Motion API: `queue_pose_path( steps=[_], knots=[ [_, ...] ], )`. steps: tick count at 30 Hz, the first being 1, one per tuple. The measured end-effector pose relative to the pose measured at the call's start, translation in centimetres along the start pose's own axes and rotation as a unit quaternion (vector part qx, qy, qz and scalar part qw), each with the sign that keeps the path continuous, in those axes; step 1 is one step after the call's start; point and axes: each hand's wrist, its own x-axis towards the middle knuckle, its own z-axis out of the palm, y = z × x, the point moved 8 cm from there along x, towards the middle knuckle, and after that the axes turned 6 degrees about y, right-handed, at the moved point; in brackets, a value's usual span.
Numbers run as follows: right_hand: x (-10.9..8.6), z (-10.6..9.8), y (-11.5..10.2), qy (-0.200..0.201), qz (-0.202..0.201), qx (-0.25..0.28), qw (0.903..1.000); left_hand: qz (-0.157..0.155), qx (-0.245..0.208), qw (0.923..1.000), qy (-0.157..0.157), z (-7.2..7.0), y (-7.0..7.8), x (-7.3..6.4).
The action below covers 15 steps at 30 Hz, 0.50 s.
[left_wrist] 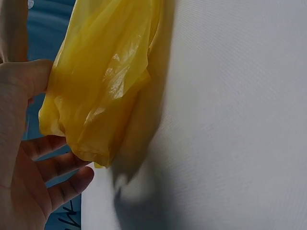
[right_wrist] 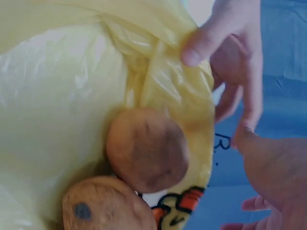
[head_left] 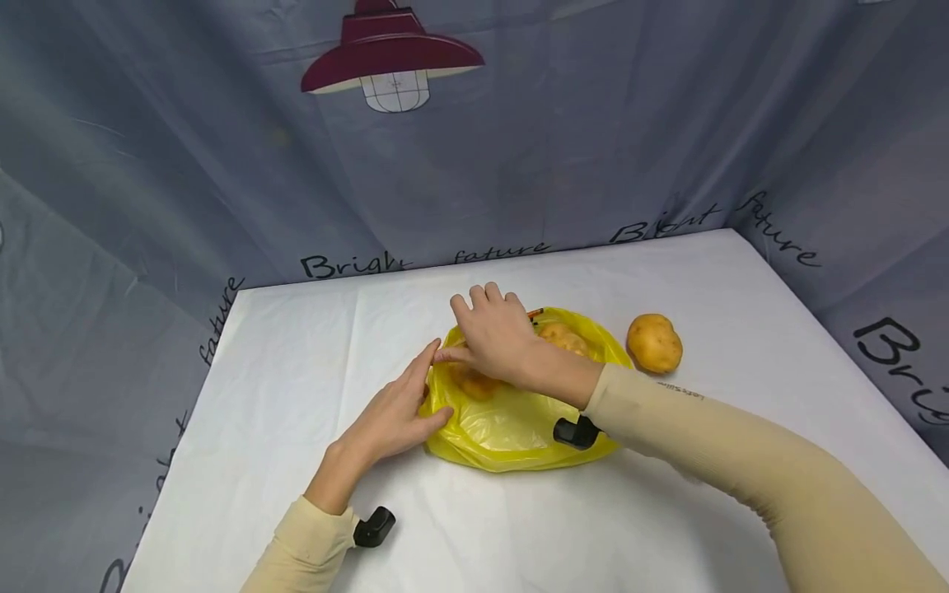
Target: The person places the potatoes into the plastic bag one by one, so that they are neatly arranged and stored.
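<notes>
A yellow plastic bag [head_left: 511,436] lies spread wide on the white table, its mouth facing up. Inside it are potatoes, one [right_wrist: 148,148] close by the left part of the rim and another [right_wrist: 105,206] beside it. My left hand [head_left: 396,416] holds the bag's left edge, thumb on the inner side and fingers outside. Above the far left rim is my right hand [head_left: 500,333]; its thumb reaches the left hand's fingertip, and its other fingers extend beyond the rim without holding anything. A loose potato [head_left: 654,343] rests right of the bag.
A patterned piece in red, black and white [right_wrist: 177,206] shows at the bag's far rim. The table [head_left: 296,354] is backed by a grey-blue curtain [head_left: 556,148] with lettering and a red lamp picture. Small black cameras [head_left: 374,527] sit on both wrists.
</notes>
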Motion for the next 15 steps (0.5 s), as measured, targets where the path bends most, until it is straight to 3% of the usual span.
queue_pose_path(
  steps=[6, 15],
  knots=[
    [0.1, -0.5, 1.6, -0.011, 0.020, -0.008, 0.9997, 0.009, 0.017, 0.9998, -0.006, 0.2, 0.1, -0.1],
    [-0.6, -0.2, 2.7, -0.030, 0.007, -0.008, 0.9995, 0.024, 0.034, 0.9991, -0.007, 0.4, 0.5, 0.0]
  ],
)
